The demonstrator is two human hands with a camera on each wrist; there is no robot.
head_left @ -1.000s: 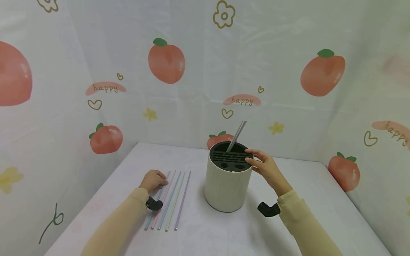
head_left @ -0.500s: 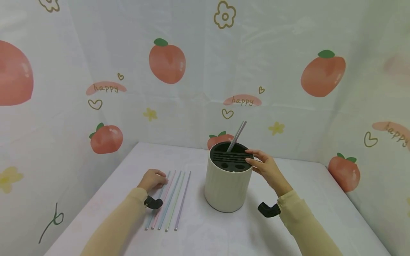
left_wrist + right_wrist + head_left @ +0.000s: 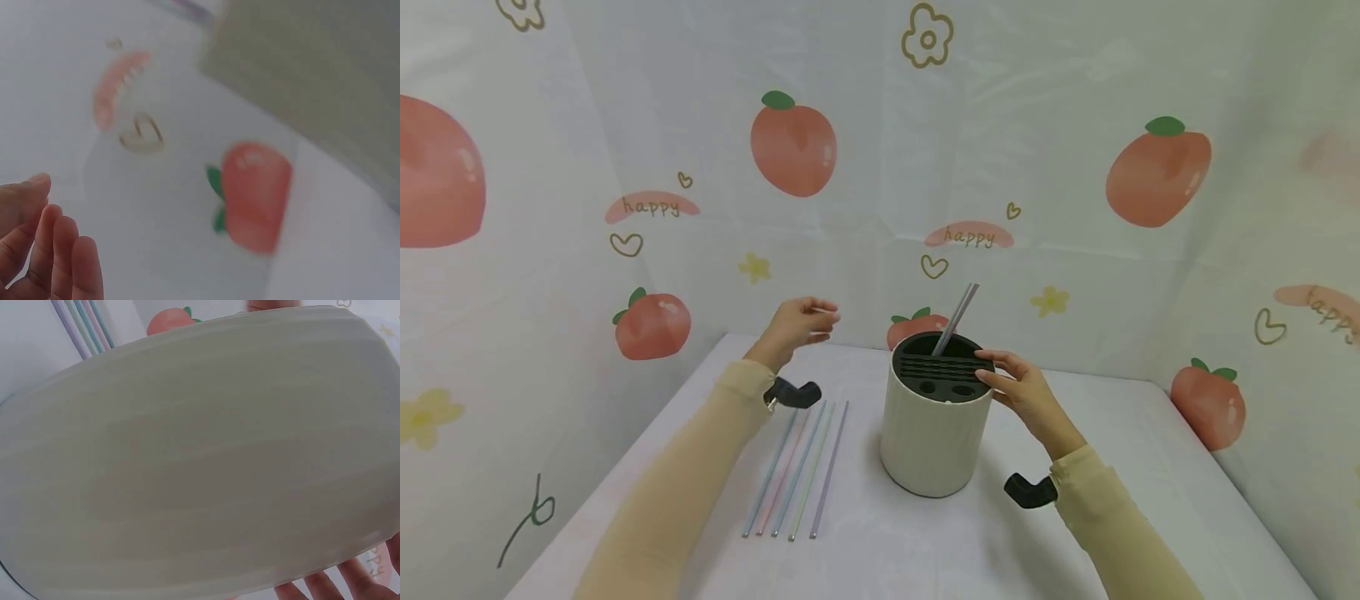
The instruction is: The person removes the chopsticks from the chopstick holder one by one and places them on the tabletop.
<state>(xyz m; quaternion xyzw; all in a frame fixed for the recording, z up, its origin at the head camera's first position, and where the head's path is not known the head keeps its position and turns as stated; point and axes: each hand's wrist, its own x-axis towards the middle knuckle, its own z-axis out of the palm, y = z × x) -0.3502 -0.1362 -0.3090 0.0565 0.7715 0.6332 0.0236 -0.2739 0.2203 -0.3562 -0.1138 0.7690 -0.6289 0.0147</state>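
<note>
My left hand (image 3: 801, 323) is raised above the far left of the table. Its thumb lies against the index finger and the other fingers are loosely bent; in the left wrist view nothing shows between the fingertips (image 3: 41, 181). My right hand (image 3: 1018, 398) holds the rim of a cream ribbed utensil holder (image 3: 934, 442), with thumb and index finger on its black slotted lid (image 3: 944, 367) and other fingers down the side. Two silvery sticks (image 3: 953, 321) lean in the lid's open rear compartment. Several pastel chopstick-like sticks (image 3: 805, 475) with silvery ends lie side by side left of the holder.
The holder stands upright on a white-covered table (image 3: 910, 550). A white curtain (image 3: 850, 217) printed with peaches, hearts and flowers hangs close behind and on both sides. Dark wrist mounts (image 3: 1030, 492) stick out from the sleeves.
My left hand has risen off the leftmost stick and moved forward and slightly right, leaving the row of sticks lying there. My right hand and the holder have stayed put.
</note>
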